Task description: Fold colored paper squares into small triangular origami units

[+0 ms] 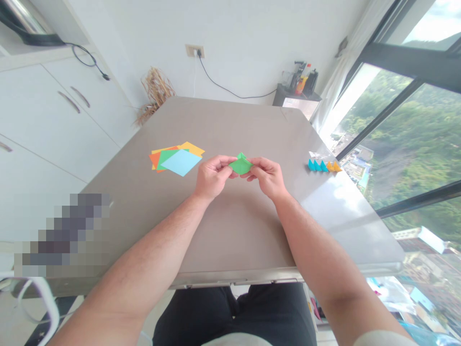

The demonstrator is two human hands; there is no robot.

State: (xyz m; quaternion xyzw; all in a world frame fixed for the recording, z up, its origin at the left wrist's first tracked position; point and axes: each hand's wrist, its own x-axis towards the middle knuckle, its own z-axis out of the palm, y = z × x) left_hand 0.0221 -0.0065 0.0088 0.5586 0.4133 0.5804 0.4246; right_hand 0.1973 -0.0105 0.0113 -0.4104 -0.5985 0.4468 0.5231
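Between my two hands, above the middle of the table [230, 230], is a small piece of folded green paper [240, 166] with a little point standing up at its top. My left hand [213, 177] pinches its left corner between thumb and fingers. On the opposite corner, my right hand [268, 176] has the same kind of pinch. Left of my hands lies a fanned pile of coloured paper sheets, with a light blue sheet [183, 162] on top of a green sheet [167, 157]. Far to the right stands a row of several small folded paper shapes [320, 166], blue and orange.
A large window [406, 125] runs along the right side. White cabinets [39, 105] stand at the left, with dried stalks [156, 91] by the wall. Behind the table, a small dark stand [297, 96] holds bottles. A pixelated patch [65, 230] covers something at the table's left edge.
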